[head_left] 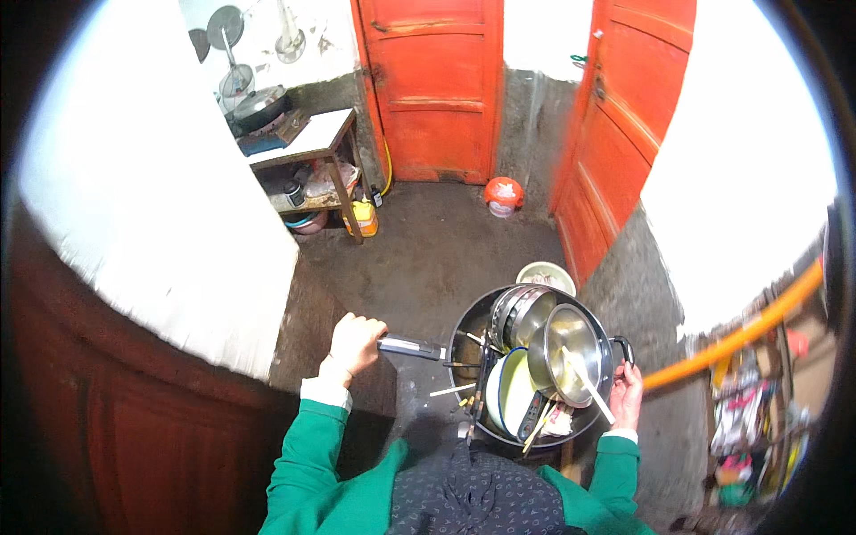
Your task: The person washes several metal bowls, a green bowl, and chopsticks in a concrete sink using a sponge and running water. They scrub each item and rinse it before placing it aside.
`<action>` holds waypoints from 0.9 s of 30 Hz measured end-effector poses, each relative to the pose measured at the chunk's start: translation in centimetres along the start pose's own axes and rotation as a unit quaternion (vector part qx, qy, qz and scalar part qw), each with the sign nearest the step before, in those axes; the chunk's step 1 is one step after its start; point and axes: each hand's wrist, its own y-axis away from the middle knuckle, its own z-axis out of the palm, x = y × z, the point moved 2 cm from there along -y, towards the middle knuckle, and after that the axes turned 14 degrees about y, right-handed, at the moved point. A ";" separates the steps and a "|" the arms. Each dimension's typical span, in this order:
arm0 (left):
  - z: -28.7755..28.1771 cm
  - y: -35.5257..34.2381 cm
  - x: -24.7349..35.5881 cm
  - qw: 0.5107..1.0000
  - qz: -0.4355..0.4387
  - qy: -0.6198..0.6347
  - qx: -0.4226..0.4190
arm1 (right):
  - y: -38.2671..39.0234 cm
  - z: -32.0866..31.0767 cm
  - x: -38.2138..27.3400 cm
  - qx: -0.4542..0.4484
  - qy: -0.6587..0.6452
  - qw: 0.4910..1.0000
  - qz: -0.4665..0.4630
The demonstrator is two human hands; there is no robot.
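Dark floor (428, 241) below. Left grip (355, 346) closed round long handle (415, 348), right grip (626, 392) closed on loop handle (624, 346); opposite holds presumably balance pan (470, 328) heaped with dishes (546, 352).

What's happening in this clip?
A person has a big dark pan in front of them; the left hand grips its long handle. The right hand is at the short loop handle opposite, though its exact grip is hard to tell. The pan is piled with metal bowls, a blue-rimmed white bowl and chopsticks. Ahead, an orange-red bucket stands on the floor between two red doors.
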 end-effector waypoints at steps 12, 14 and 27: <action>12.6 -19.7 -9.2 0.997 -0.061 -0.018 -0.037 | -28.7 5.8 5.0 -0.038 -0.010 0.998 0.043; 12.0 -23.7 -10.9 0.998 -0.056 -0.003 -0.025 | -31.6 8.4 2.1 -0.030 -0.001 0.998 0.047; 8.8 -29.9 -28.0 0.974 -0.203 -0.095 0.038 | -55.2 36.0 3.5 -0.190 0.056 0.975 0.099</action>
